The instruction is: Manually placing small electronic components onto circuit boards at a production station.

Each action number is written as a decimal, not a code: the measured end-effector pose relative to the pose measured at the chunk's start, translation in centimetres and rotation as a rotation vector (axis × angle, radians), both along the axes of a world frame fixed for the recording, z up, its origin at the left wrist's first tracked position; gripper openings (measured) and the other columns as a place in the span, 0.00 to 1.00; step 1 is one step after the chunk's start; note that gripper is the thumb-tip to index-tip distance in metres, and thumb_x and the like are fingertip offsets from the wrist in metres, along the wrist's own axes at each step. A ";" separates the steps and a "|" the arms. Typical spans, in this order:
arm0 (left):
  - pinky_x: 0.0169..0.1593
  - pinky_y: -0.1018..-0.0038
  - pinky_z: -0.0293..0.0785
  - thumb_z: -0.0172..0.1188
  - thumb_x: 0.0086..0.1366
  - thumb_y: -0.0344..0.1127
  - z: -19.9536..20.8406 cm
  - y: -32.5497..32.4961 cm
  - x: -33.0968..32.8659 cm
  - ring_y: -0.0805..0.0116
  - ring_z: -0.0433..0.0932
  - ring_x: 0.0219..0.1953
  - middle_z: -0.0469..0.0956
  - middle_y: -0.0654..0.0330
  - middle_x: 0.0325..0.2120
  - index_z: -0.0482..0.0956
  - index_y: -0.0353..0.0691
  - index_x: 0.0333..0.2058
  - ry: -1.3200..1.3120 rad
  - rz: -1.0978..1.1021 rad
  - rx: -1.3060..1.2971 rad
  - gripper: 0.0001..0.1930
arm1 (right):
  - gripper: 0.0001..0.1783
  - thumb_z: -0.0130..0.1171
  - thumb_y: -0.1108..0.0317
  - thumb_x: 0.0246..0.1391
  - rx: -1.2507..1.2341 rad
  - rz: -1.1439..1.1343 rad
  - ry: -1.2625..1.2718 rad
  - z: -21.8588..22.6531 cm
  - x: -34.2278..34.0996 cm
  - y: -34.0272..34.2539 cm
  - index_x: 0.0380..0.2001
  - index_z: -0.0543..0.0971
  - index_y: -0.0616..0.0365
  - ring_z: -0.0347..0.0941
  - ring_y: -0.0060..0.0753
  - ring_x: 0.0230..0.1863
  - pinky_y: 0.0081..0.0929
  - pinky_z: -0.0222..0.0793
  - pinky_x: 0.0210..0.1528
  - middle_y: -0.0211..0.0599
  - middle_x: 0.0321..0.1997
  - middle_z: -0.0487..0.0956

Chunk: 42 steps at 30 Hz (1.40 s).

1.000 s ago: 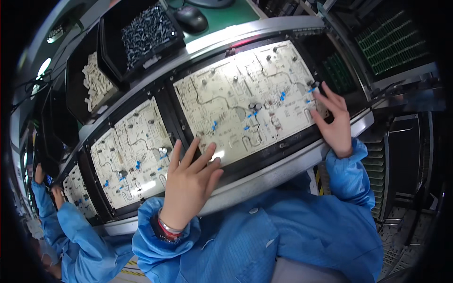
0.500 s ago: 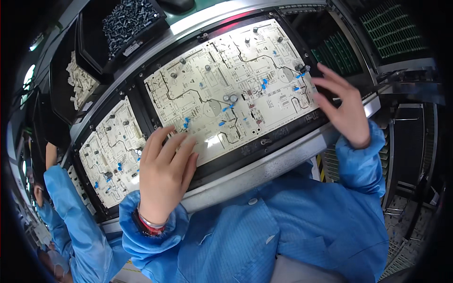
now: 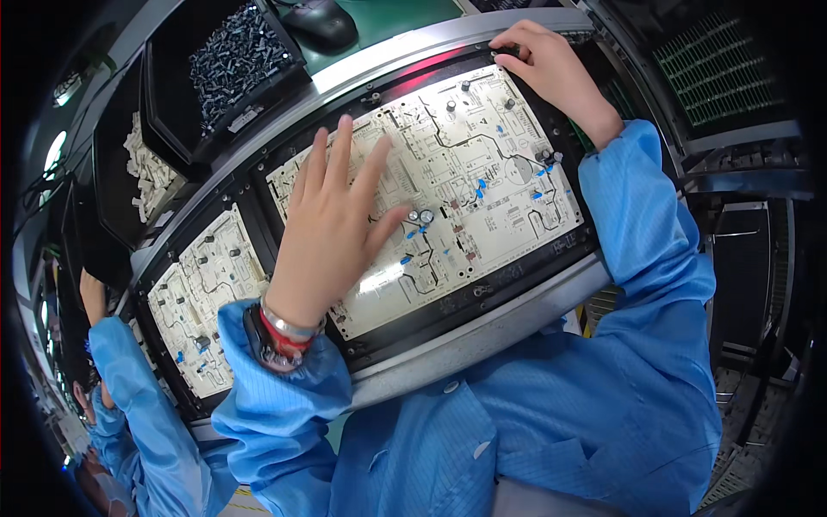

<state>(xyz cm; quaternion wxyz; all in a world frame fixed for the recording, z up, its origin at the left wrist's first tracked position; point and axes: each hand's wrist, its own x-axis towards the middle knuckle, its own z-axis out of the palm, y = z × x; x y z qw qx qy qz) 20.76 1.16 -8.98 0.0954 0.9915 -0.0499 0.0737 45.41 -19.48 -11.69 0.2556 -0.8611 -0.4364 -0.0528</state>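
Note:
A white circuit board (image 3: 517, 233) lies in a black carrier frame (image 3: 431, 302). Blue parts, black cylindrical capacitors and dark wire links stand on it. Over the board's left half spreads my left hand (image 3: 332, 211), open and holding nothing; whether its fingertips touch the board I cannot tell. At the frame's far right corner is my right hand (image 3: 556, 77). Its thumb and fingers are bent closed around a small dark piece there, whose kind I cannot make out.
Left of the carrier lies a second populated board (image 3: 202, 293). Beyond it stand black bins of dark small parts (image 3: 241, 65) and white parts (image 3: 151, 172). A black mouse (image 3: 319, 24) rests on a green surface. A co-worker's blue sleeve (image 3: 142, 379) is at left; green racks (image 3: 715, 65) stand at right.
My right hand has moved from the board's right edge to the frame's far right corner and closed. My left hand has moved farther over the board. The whole view has shifted slightly.

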 end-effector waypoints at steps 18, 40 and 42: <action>0.61 0.55 0.53 0.59 0.57 0.47 -0.7 0.2 2.1 0.44 0.59 0.58 0.62 0.40 0.56 0.66 0.46 0.56 0.020 -0.064 0.021 0.29 | 0.07 0.59 0.70 0.50 0.177 0.036 -0.120 -1.5 -0.3 0.5 0.28 0.74 0.64 0.71 0.37 0.31 0.26 0.67 0.34 0.36 0.33 0.73; 0.59 0.62 0.62 0.58 0.55 0.30 4.4 -2.2 -8.1 0.49 0.60 0.60 0.61 0.53 0.59 0.69 0.42 0.53 0.373 -0.014 0.094 0.25 | 0.17 0.65 0.67 0.41 -0.073 0.817 0.253 2.9 -15.0 -2.5 0.39 0.80 0.56 0.68 0.40 0.53 0.37 0.68 0.50 0.31 0.52 0.74; 0.57 0.64 0.64 0.58 0.51 0.28 3.1 -1.8 -9.1 0.49 0.62 0.58 0.63 0.53 0.58 0.70 0.40 0.52 0.328 -0.006 0.018 0.26 | 0.16 0.66 0.65 0.39 -0.069 0.808 0.225 2.3 -15.1 -2.2 0.35 0.81 0.53 0.69 0.37 0.52 0.38 0.67 0.51 0.23 0.52 0.75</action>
